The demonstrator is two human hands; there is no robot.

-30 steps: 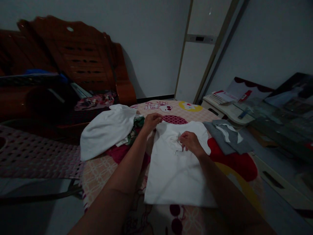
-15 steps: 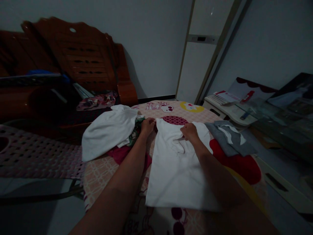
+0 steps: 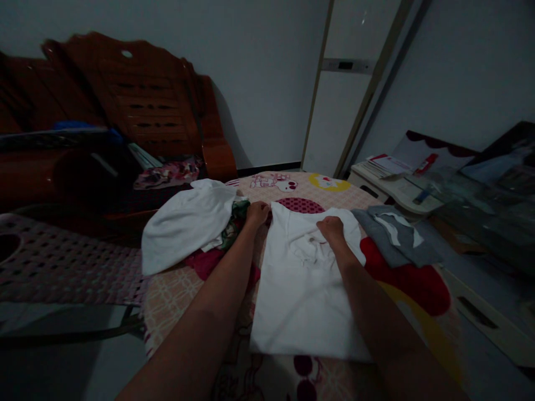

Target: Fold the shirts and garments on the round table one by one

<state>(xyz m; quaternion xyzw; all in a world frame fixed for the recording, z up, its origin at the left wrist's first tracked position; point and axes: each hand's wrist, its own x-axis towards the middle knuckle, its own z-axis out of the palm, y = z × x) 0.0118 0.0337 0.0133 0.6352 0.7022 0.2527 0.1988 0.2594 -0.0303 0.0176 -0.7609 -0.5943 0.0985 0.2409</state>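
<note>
A white shirt [image 3: 305,301] lies spread on the round table's patterned cloth [image 3: 171,303], its neck end away from me and some fabric bunched near the neckline. My left hand [image 3: 258,213] is closed on the shirt's far left corner. My right hand [image 3: 332,228] is closed on the fabric right of the bunched part, below the neckline. Left of my left hand sits a heap of clothes with a white garment [image 3: 188,225] on top and a dark green patterned one [image 3: 234,225] under it. A folded grey garment [image 3: 390,236] with white strips lies to the right.
A wooden bench [image 3: 142,100] with things on its seat stands at the back left, and a woven chair [image 3: 75,267] is at the left. Beyond the table's right side are a cabinet [image 3: 388,189] with papers and a glass shelf [image 3: 480,217].
My right hand has moved slightly right and toward me, and the fabric near the neckline has changed shape. My left hand has shifted slightly right, still at the corner.
</note>
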